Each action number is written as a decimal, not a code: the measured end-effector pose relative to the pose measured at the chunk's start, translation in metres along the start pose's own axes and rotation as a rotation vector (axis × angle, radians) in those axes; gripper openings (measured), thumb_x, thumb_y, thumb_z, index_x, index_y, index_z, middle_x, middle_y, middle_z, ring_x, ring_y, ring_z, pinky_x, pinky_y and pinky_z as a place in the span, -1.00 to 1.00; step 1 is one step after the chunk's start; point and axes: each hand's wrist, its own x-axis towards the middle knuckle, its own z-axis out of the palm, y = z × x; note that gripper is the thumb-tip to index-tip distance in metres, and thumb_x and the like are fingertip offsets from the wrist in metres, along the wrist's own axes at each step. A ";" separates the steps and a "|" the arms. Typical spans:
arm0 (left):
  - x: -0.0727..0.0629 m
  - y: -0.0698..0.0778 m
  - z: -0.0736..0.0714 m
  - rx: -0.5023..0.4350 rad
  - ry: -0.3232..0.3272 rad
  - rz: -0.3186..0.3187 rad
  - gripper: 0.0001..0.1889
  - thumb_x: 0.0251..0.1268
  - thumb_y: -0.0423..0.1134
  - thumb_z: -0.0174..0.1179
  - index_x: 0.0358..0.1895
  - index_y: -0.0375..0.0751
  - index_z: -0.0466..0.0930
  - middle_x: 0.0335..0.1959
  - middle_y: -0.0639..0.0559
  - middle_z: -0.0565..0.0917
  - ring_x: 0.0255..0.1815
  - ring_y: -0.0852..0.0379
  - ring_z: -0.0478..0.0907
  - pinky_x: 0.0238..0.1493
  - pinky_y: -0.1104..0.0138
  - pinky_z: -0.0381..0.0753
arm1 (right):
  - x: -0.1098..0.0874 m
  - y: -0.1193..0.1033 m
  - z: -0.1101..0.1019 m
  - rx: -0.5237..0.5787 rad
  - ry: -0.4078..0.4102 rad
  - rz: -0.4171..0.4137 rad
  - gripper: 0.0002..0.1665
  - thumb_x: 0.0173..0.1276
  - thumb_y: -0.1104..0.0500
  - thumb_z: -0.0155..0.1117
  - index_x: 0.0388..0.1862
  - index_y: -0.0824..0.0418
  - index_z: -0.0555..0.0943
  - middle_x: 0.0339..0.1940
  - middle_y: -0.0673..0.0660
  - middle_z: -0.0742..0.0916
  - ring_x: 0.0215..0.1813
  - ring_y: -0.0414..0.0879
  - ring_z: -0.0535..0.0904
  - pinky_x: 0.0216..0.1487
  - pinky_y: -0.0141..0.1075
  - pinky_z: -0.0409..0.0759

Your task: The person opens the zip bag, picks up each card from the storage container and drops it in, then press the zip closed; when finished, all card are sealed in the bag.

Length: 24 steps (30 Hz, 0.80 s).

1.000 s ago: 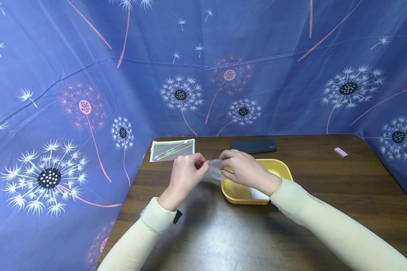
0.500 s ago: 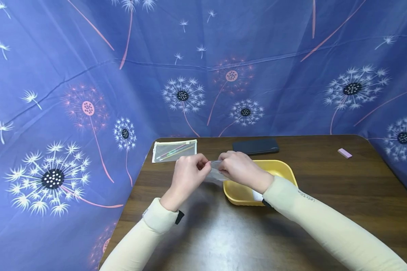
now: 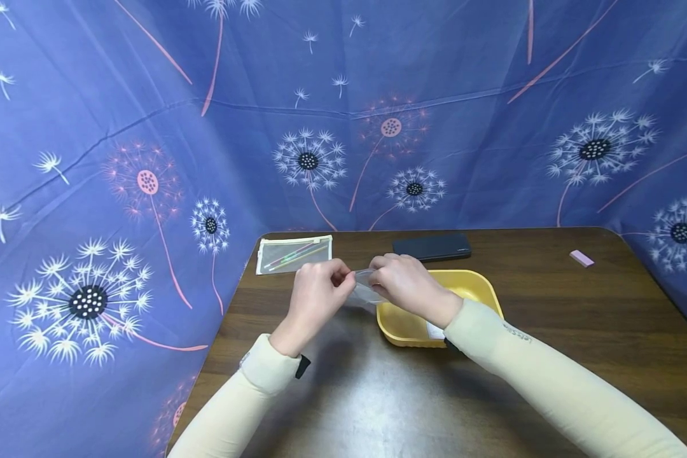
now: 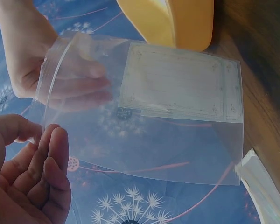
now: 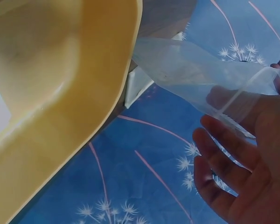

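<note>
A clear zip bag (image 3: 366,291) is held up between both hands, left of the yellow tub (image 3: 403,337). Inside it, in the left wrist view, lie several white paper cards (image 4: 172,79) with faint decorated borders. My left hand (image 3: 315,292) pinches the bag's zip edge between thumb and forefinger. At the far end of that mouth my right hand (image 3: 409,285) grips the bag; its thumb (image 5: 233,103) shows through the plastic in the right wrist view, with the other fingers below. Part of a white sheet (image 3: 434,331) shows in the tub, partly hidden by the right wrist.
A mesh zip pouch (image 3: 294,254) with pencils lies at the back left of the wooden table (image 3: 343,407). Behind the tub is a dark flat case (image 3: 432,246). A small pink eraser (image 3: 581,258) lies far right. Patterned blue cloth (image 3: 481,114) hangs around the table.
My right hand has shifted slightly, its fingers bunched closer at the bag. The left hand keeps its pinch. Over the last half second hardly anything has moved.
</note>
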 end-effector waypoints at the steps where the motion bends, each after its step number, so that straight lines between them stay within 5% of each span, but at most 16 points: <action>1: 0.000 0.000 0.000 -0.001 -0.002 -0.001 -0.88 0.17 -0.31 0.35 -0.50 -0.05 0.75 -0.64 0.24 0.65 -0.64 0.34 0.50 -0.51 0.34 0.48 | 0.000 0.000 -0.001 0.008 -0.003 -0.001 -0.82 0.20 0.31 0.58 -0.47 0.04 0.78 -0.26 0.02 0.75 -0.31 -0.07 0.63 -0.37 -0.16 0.59; 9: 0.000 -0.003 -0.001 0.006 0.000 -0.006 -0.88 0.18 -0.30 0.34 -0.51 -0.05 0.74 -0.64 0.24 0.63 -0.65 0.33 0.49 -0.51 0.32 0.48 | -0.004 0.004 -0.013 0.098 -0.017 -0.001 -0.91 0.23 0.24 0.60 -0.30 0.09 0.84 -0.15 0.04 0.76 -0.17 -0.04 0.68 -0.18 -0.16 0.67; 24: -0.001 -0.004 0.000 0.005 0.009 -0.009 -0.88 0.15 -0.30 0.34 -0.51 -0.04 0.75 -0.64 0.25 0.63 -0.65 0.33 0.48 -0.51 0.32 0.47 | -0.025 0.020 -0.039 0.190 0.110 0.072 -0.94 0.39 0.21 0.44 -0.19 0.07 0.75 -0.28 -0.10 0.75 -0.27 -0.24 0.66 -0.30 -0.26 0.62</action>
